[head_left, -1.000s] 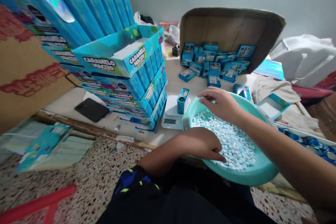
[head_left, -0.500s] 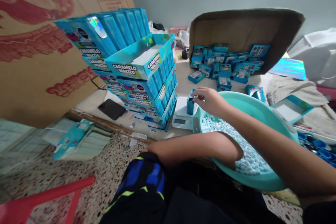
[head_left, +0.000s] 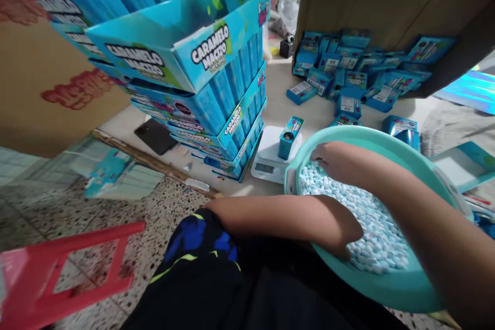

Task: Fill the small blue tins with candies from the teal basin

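A turquoise basin (head_left: 390,136) holds a heap of small pale blue and white candies (head_left: 371,216). My left hand (head_left: 348,242) rests low in the basin on the candies, its fingers hidden by the wrist and the heap. At the basin's far left side, my right hand (head_left: 327,155) points down with curled fingers, the fingertips at the candies; what they pinch is hidden. Just left of the basin stands a white kitchen scale (head_left: 266,157) with a small display. One small blue candy box (head_left: 290,136) stands upright on it, a dark round opening on top.
A tall stack of blue display boxes (head_left: 216,108) rises at the left. Behind the basin, a cardboard box (head_left: 371,0) on its side spills several small blue boxes (head_left: 350,103). A phone (head_left: 155,135) lies near the table edge; a red stool (head_left: 77,268) stands below.
My right hand has left the small box on the scale and moved down into the basin's candies. My left hand stays in the basin. The view has shifted closer.
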`<state>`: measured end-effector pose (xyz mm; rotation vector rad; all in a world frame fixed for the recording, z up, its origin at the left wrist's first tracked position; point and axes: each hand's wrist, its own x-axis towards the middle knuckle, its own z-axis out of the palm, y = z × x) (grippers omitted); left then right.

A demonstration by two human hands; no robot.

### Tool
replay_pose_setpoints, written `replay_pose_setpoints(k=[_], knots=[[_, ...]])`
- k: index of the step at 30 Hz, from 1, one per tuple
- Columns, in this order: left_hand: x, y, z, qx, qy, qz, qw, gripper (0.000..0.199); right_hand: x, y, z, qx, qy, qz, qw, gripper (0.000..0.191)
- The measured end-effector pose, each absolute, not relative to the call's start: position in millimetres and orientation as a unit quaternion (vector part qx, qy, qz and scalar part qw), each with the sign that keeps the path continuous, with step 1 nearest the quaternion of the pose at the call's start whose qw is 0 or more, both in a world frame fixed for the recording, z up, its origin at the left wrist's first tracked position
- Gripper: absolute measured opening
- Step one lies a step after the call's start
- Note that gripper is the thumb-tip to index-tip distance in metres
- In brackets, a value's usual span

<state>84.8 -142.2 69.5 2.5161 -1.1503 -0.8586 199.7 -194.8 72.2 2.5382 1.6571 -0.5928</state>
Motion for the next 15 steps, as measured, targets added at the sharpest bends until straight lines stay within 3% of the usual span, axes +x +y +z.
replay_pose_setpoints(k=[4,12,15], knots=[[85.6,-138.7,70.4,0.859,-0.394,-0.298,0.135,0.036,188.3,-193.7,74.2,0.804,0.532,-0.253,0.082,0.024],[88.0,-136.9,71.7,0.862,-0.378,-0.313,0.124,0.034,172.5,-182.1,58.6,0.804,0.517,-0.278,0.094,0.035],[88.6,-137.0,70.1,0.862,-0.382,-0.304,0.134,0.034,171.7,-178.5,60.6,0.799,0.528,-0.278,0.077,0.030]])
